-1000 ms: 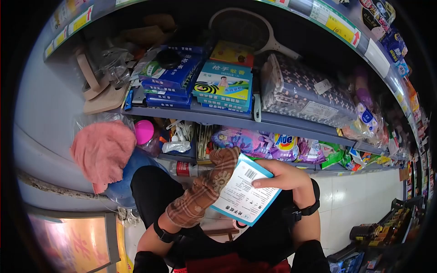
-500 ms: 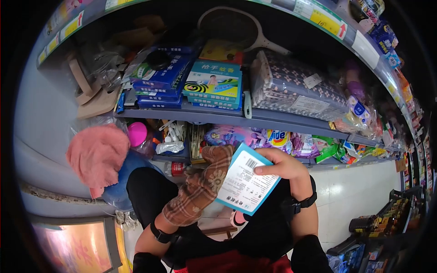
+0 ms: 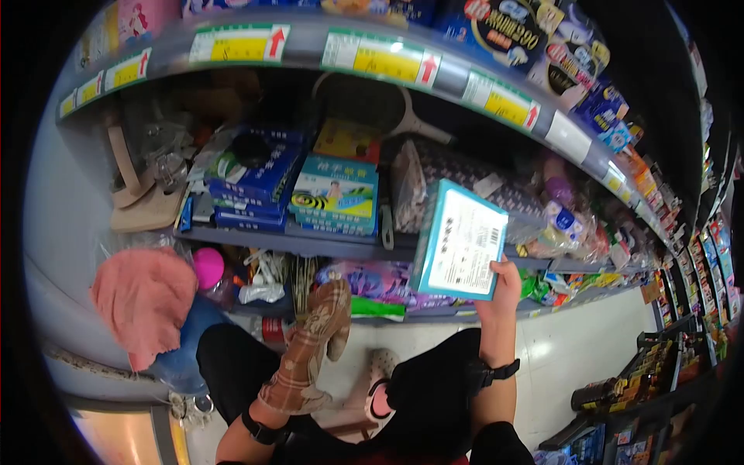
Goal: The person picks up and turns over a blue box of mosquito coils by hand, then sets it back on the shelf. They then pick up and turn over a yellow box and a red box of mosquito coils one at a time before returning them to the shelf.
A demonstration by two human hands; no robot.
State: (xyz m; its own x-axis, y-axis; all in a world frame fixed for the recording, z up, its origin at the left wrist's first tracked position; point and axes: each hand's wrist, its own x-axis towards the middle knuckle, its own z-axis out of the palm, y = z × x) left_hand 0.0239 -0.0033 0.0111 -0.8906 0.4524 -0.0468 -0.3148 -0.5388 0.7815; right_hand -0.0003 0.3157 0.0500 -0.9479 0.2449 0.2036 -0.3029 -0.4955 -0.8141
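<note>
Shelving [image 3: 318, 235], grey: spans the view; an upper, a middle and a lower shelf.

Floor [image 3: 573, 341], pale glossy tile: below the shelving and between the knees [image 3: 240, 364].

Bundle [image 3: 453, 164], dark, patterned: middle shelf, partly hidden by the box in hand.

Racket [image 3: 409, 120]: back of the middle shelf.

Blue boxes [image 3: 252, 186] and teal boxes [image 3: 337, 190]: two stacks, side by side, middle shelf.

Pink cloth [image 3: 147, 302]: far left, overlapping a blue container [image 3: 186, 356].

Purple packs [image 3: 353, 279]: lower shelf.

Box [image 3: 461, 248], teal, white printed face with barcode toward the person: raised before the bundle, tilted; grasped at its lower right corner by the right hand [image 3: 505, 291], thumb on the white face.

Left hand [image 3: 324, 314], in a brown checked mitt [image 3: 288, 380]: low, before the lower shelf; whether clenched inside, cannot tell.

Shoe [image 3: 380, 387], pink and pale: on the floor between the knees.

Edges: upper rail [image 3: 306, 50], bowed, with yellow price labels [image 3: 387, 62]; middle shelf edge, passing behind the box, contact not discernible.

Open room: widest, the floor right of the right forearm [image 3: 496, 407], reaching the dark racks [image 3: 659, 356]; next, the dark gap under the rail, above the bundle; least, the span between mitt and box, which stand well apart.
</note>
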